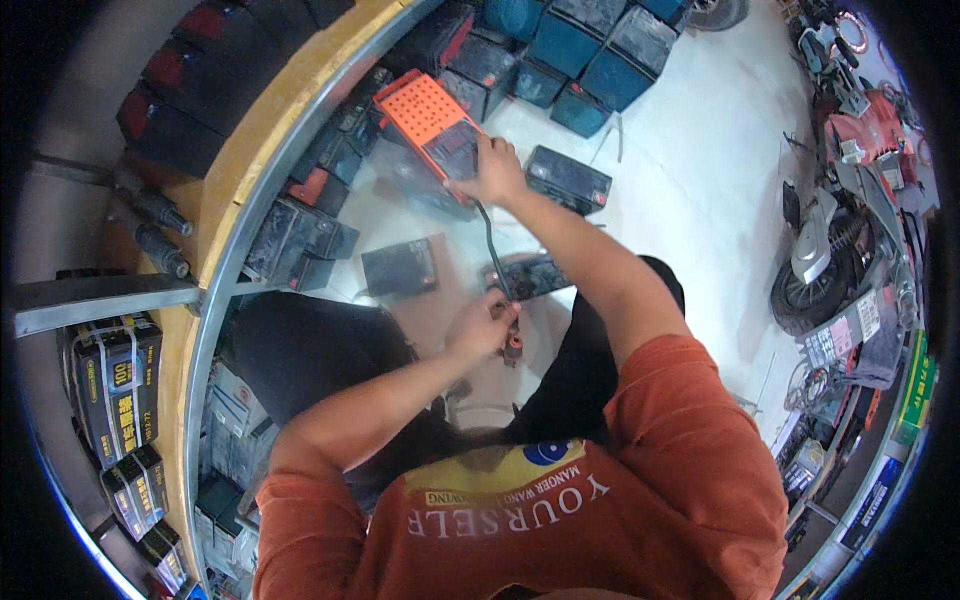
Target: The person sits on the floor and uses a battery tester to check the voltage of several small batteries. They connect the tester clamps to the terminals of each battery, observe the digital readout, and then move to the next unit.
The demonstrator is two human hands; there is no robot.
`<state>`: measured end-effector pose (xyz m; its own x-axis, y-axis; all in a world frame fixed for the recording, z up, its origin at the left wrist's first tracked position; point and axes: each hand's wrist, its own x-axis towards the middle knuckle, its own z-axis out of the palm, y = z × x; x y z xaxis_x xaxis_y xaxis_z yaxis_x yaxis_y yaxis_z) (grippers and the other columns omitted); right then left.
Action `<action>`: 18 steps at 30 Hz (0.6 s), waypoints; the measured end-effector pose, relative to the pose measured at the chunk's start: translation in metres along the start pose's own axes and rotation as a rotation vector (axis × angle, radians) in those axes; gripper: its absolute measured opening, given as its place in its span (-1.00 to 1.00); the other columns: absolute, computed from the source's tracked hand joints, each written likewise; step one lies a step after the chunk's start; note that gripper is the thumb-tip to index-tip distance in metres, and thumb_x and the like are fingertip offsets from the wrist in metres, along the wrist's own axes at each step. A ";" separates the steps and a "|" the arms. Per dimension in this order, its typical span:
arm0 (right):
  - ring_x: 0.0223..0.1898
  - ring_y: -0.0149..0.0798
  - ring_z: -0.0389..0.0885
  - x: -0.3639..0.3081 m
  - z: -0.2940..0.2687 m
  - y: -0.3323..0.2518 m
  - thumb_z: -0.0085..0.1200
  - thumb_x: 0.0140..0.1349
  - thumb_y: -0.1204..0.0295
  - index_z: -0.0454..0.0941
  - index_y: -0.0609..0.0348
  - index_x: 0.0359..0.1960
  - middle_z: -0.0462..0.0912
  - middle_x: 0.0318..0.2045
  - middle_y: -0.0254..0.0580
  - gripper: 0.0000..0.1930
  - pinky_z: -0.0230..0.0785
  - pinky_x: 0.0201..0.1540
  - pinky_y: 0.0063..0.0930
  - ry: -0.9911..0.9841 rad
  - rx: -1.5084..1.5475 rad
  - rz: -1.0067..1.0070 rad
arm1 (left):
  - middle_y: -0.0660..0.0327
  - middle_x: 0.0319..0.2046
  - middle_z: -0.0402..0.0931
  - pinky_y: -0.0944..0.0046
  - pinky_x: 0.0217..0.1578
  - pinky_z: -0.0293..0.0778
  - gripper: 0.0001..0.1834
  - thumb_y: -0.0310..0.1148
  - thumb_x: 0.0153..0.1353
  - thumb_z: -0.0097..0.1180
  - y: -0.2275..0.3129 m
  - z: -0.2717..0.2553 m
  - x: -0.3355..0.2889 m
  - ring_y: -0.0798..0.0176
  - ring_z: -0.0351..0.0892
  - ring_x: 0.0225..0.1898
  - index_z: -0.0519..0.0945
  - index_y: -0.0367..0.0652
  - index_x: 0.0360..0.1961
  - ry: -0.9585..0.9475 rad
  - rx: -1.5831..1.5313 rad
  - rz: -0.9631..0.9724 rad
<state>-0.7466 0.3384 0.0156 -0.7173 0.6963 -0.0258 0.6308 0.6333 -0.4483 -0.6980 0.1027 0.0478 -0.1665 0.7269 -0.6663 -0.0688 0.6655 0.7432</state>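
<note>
My right hand point(495, 175) grips the near end of an orange box-shaped electrical device point(420, 108) with rows of vent holes and a dark panel. From that end a black cable point(489, 235) runs down to my left hand point(484, 325), whose fingers are closed around its lower part. Just below these fingers hangs a red-and-black clip-like piece point(513, 348); its exact form is too small to tell. A dark battery point(533, 277) lies between my knees, close beside the cable. Whether the clip touches anything is hidden.
Dark batteries stand around me: one point(568, 180) beyond my right forearm, one point(399, 268) to the left, and stacked ones point(590, 50) at the back. A metal-edged shelf point(232, 215) with boxed batteries point(118, 390) curves along the left. Motorcycle parts and a wheel point(815, 290) are at right.
</note>
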 end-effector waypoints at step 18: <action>0.01 0.05 0.62 -0.139 -0.055 0.177 0.08 0.02 0.44 0.69 0.04 -0.08 0.66 -0.06 0.04 -0.63 0.46 0.10 -0.17 -0.611 -0.259 0.093 | 0.23 -0.38 0.56 0.38 -0.47 0.43 -0.48 -0.05 0.30 0.22 0.093 -0.071 -0.026 0.43 0.52 -0.54 0.51 -0.30 0.04 0.268 -0.445 0.086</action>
<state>-0.5188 0.3720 -0.0110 -0.6471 0.4832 -0.5897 0.6937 0.6940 -0.1925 -0.7697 0.1338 0.1391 -0.4315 0.6678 -0.6064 -0.4450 0.4272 0.7871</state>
